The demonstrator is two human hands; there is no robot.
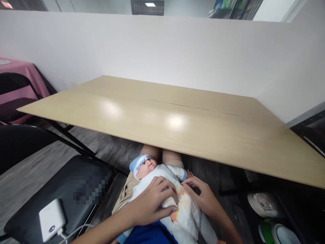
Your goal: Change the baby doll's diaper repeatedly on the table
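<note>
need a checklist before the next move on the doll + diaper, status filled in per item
1. Doll supported: ok, lying on its back across the lap.
2. Cap on the doll's head: ok.
3. Left hand at the diaper: ok, by its upper part, thumb and fingers spread.
4. Right hand grip: cannot tell, fingertips are at the diaper's other side, but a pinch isn't clear.
5. Diaper fastened: cannot tell, hands hide part of the waist.
6. Cable from the white power bank clear of the left forearm: cannot tell, it runs close by.
</note>
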